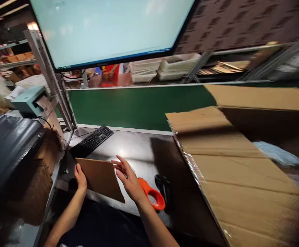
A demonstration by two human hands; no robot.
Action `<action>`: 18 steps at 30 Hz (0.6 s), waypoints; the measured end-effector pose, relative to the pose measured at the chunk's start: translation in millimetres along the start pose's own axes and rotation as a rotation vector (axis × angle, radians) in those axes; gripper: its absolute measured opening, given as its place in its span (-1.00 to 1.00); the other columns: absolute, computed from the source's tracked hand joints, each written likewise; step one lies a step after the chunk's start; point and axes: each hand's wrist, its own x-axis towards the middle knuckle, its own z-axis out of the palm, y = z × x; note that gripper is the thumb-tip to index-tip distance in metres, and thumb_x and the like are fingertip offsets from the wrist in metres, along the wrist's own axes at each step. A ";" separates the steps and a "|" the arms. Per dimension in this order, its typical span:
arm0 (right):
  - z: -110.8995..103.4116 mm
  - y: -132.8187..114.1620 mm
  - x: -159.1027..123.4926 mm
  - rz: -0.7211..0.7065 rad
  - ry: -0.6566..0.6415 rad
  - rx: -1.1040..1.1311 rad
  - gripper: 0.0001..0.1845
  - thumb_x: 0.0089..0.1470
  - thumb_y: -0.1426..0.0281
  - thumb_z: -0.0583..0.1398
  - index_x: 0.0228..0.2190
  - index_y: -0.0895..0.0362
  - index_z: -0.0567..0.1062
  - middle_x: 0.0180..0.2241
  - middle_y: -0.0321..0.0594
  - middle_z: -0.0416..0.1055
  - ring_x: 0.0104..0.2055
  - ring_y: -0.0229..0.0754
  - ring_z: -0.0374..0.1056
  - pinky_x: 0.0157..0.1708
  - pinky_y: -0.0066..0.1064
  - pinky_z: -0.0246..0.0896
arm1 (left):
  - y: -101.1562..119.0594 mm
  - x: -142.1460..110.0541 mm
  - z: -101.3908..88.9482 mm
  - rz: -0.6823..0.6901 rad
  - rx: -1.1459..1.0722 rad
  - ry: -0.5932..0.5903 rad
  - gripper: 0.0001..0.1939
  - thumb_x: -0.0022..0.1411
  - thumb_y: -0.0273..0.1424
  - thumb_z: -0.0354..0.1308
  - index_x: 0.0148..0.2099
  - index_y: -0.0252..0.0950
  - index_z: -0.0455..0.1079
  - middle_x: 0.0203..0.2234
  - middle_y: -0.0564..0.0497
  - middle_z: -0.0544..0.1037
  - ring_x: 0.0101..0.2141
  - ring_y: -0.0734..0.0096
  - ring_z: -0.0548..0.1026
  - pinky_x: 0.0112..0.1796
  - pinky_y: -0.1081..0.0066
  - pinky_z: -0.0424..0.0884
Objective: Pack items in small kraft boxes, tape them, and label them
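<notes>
My left hand (81, 178) grips the left edge of a flat brown cardboard piece (100, 178), thumb on the near face, and holds it tilted above the metal table. Beside its upper right corner is my right hand (128, 178), fingers spread; the fingertips are at the edge, and whether they touch it I cannot tell. Just right of that hand lies an orange tape dispenser (153, 195) with a round opening. A dark object (163, 188), its kind unclear, sits behind it in shadow.
A black keyboard (91, 140) lies at the table's back left, under a large monitor (113, 31). Behind runs a green conveyor belt (139, 106). A big open carton (231, 164) stands at right with a bluish bag (277, 153) inside. A label printer (29, 99) is at left.
</notes>
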 end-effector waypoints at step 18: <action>20.0 99.4 -77.0 0.275 0.577 -0.158 -0.44 0.25 -0.10 0.10 -0.02 0.09 0.43 0.01 0.08 0.54 0.11 0.16 0.48 0.22 0.16 0.37 | -41.8 -43.7 5.4 -0.052 0.011 -0.413 -0.46 0.18 0.01 0.25 0.05 -0.23 0.36 -0.02 -0.16 0.54 0.08 -0.01 0.51 0.25 -0.10 0.35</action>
